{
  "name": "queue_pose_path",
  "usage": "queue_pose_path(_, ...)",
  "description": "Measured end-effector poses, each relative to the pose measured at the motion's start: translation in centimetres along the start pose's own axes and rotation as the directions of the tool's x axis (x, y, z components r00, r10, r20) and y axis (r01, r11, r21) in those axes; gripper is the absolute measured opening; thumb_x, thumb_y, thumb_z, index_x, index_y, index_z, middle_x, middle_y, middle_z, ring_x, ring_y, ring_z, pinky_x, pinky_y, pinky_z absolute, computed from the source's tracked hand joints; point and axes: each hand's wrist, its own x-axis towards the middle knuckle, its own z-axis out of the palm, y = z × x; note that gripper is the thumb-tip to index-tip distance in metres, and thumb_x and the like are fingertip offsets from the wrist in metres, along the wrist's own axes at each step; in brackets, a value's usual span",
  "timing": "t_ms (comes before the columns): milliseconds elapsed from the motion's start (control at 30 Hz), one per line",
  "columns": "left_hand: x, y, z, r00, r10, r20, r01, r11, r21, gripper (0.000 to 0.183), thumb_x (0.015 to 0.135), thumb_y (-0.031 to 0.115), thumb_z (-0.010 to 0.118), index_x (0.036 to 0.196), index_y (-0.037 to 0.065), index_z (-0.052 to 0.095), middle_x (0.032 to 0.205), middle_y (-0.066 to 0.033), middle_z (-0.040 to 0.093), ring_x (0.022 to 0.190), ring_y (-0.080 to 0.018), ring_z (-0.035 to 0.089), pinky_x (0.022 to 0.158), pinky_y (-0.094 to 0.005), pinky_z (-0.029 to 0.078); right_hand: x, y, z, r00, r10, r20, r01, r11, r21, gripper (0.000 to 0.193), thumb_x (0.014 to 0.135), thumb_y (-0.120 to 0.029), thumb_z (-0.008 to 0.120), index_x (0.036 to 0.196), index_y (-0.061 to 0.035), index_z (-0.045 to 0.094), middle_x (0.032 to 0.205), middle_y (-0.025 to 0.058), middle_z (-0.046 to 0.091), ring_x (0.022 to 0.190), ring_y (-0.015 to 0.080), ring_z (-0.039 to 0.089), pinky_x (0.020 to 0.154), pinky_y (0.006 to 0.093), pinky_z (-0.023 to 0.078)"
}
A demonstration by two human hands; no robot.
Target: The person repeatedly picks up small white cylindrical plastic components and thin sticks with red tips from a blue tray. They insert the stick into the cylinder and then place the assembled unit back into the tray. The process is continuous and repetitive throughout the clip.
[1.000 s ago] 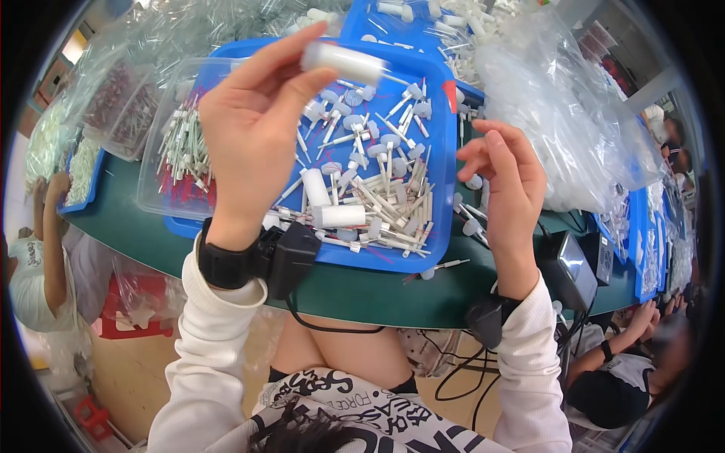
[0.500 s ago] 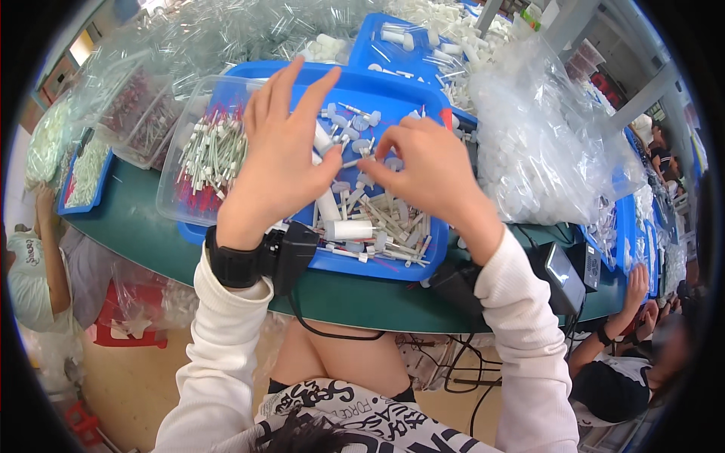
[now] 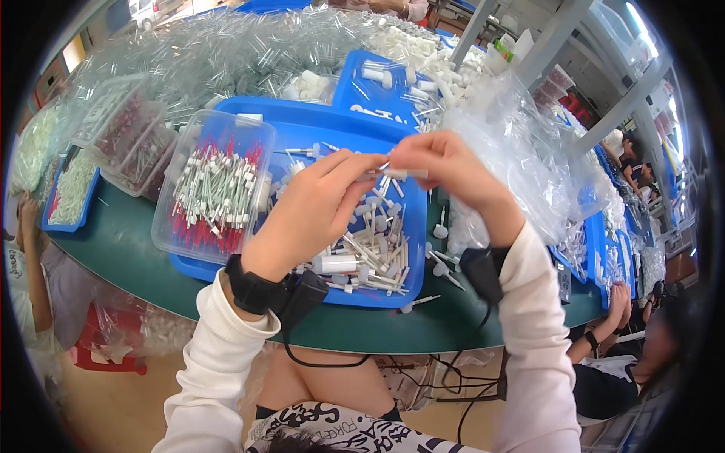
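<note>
My left hand point(image 3: 313, 211) and my right hand point(image 3: 453, 170) meet above a blue tray point(image 3: 302, 113). The fingers of both are pinched around a slim, pale stick-like part point(image 3: 408, 174), whose short translucent end shows at my right fingertips. My fingers cover most of it. Below them, the tray holds many thin white sticks point(image 3: 381, 249), some with round translucent caps, and a white cylinder point(image 3: 336, 264). Beside my left hand, a clear plastic box point(image 3: 162, 226) contains a bundle of pale sticks point(image 3: 215, 185) with white ends and red-pink parts.
Clear tubes point(image 3: 226, 57) are heaped at the back. A large clear bag point(image 3: 491, 143) of white parts lies right of the tray, with loose capped sticks point(image 3: 445, 268) on the green table point(image 3: 362, 332). Cables point(image 3: 332, 365) hang at the front edge. Other people sit at both sides.
My hands have come together at the fingertips above the tray, the left moving down from its spread pose. The view has shifted, so the tray appears lower.
</note>
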Motion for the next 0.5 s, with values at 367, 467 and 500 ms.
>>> queue_pose_path(367,0.1,1.3,1.3,0.950,-0.305,-0.066,0.264,0.899,-0.348,0.025,0.080,0.009,0.065,0.099,0.003,0.050,0.084,-0.0090,0.067,0.070,-0.0121,0.062,0.057,-0.0226,0.045,14.1,8.6,-17.6,0.870,-0.138,-0.474,-0.366,0.464,-0.807,0.073,0.071,-0.028,0.070,0.134,-0.0231,0.032,0.106,0.0258,0.054,0.102,0.0419,0.054,0.091,0.0417,0.043)
queue_pose_path(467,-0.4,1.0,0.8,0.936,-0.343,-0.080,0.302,0.899,-0.316,0.024,0.079,0.008,0.066,0.097,0.003,0.051,0.082,-0.0081,0.068,0.067,-0.0112,0.061,0.056,-0.0223,0.044,15.3,7.6,-13.9,0.890,-0.074,-0.450,-0.380,0.426,-0.821,0.063,0.074,-0.032,0.064,0.130,-0.0267,0.037,0.123,0.0342,0.040,0.101,0.0452,0.054,0.089,0.0425,0.044)
queue_pose_path(500,-0.2,1.1,0.8,0.937,-0.339,-0.084,0.297,0.900,-0.319,0.024,0.079,0.008,0.066,0.097,0.003,0.051,0.082,-0.0081,0.068,0.067,-0.0111,0.061,0.056,-0.0223,0.044,14.9,7.3,-13.7,0.891,-0.082,-0.446,-0.377,0.414,-0.829,0.061,0.074,-0.031,0.064,0.129,-0.0257,0.038,0.124,0.0346,0.039,0.100,0.0453,0.054,0.089,0.0425,0.045)
